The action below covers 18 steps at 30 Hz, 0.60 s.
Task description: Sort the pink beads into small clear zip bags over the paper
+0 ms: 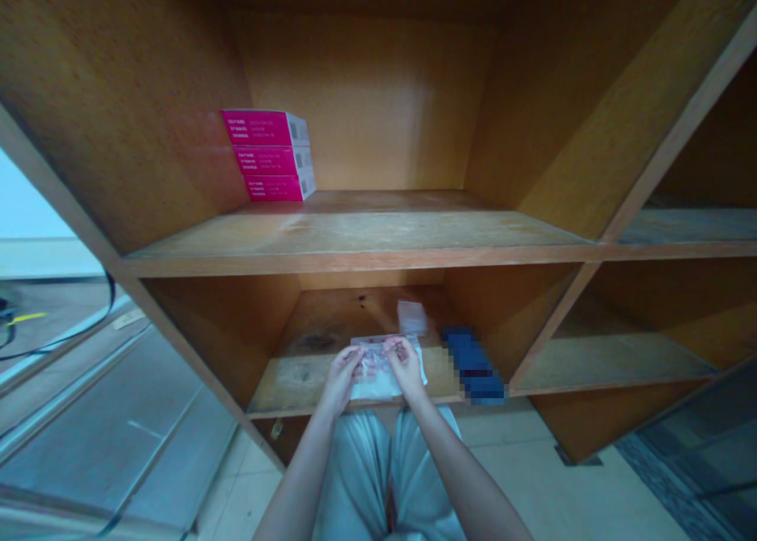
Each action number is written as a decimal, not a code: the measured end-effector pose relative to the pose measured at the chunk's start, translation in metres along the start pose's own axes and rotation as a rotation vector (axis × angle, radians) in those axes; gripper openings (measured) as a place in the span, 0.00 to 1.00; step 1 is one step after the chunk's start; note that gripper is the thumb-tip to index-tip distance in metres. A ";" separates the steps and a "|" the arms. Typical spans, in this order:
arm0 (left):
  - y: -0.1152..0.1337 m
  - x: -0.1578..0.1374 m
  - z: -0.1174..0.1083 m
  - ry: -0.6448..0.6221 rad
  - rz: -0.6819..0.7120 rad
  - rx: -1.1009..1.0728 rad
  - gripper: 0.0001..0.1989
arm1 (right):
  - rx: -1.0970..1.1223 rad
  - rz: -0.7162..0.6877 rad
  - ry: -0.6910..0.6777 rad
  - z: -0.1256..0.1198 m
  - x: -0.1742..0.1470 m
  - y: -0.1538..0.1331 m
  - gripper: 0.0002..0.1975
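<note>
A clear plastic bag [377, 375] is held at its upper edge between both hands, over the front of the lower shelf. My left hand [341, 377] pinches its left corner, fingers closed. On the right side, my right hand [405, 366] grips the top edge with closed fingertips. White material shows under or inside the bag; which of the two I cannot tell. Just behind the right hand lies a small clear packet [412, 318] on the shelf. A dark blue, pixelated object [473, 366] rests to the right of the hands.
Three pink boxes [275, 161] are stacked at the left of the upper shelf [367, 229]. The lower shelf [284, 375] is wooden, with a dark stain. A vertical divider [553, 328] bounds it at right. Glass panels [136, 423] lean at the left.
</note>
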<state>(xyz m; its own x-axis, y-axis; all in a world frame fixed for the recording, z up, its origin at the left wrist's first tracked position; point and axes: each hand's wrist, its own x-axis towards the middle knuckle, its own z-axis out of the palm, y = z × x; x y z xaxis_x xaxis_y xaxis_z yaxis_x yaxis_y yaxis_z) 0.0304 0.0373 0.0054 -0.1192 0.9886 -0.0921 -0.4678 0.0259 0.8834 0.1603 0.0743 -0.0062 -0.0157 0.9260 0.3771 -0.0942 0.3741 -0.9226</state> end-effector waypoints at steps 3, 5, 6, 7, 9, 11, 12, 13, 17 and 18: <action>-0.002 0.001 -0.003 0.035 0.041 -0.018 0.14 | -0.017 -0.008 -0.040 -0.001 0.000 0.000 0.08; -0.004 0.002 -0.004 0.052 0.065 -0.024 0.14 | -0.024 0.001 -0.063 -0.001 0.000 0.000 0.09; -0.005 0.002 -0.004 0.061 0.074 -0.022 0.13 | -0.027 0.006 -0.066 -0.001 0.000 0.000 0.10; -0.005 0.002 -0.004 0.073 0.084 -0.020 0.12 | -0.027 0.010 -0.069 -0.001 0.000 0.000 0.10; -0.006 0.003 -0.003 0.093 0.107 -0.013 0.11 | -0.028 0.014 -0.075 -0.001 0.001 -0.001 0.10; -0.005 0.003 -0.003 0.094 0.129 -0.003 0.09 | -0.036 0.008 -0.075 -0.001 0.001 -0.001 0.11; -0.005 0.003 -0.003 0.091 0.139 0.001 0.09 | -0.042 0.000 -0.074 -0.001 0.001 -0.001 0.11; -0.005 0.003 -0.004 0.086 0.148 0.003 0.08 | -0.048 -0.010 -0.074 -0.001 0.001 -0.002 0.11; -0.007 0.003 -0.007 0.084 0.180 -0.008 0.06 | -0.071 -0.046 -0.093 -0.002 0.000 -0.003 0.11; -0.007 0.003 -0.008 0.066 0.174 0.007 0.06 | -0.076 -0.054 -0.103 -0.002 0.000 -0.003 0.10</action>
<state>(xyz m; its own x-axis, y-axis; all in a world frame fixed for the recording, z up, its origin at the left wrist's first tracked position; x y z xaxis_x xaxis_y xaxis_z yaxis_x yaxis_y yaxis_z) 0.0263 0.0389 -0.0050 -0.2550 0.9664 0.0327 -0.4290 -0.1434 0.8918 0.1624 0.0731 -0.0037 -0.1150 0.8961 0.4287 -0.0220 0.4292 -0.9030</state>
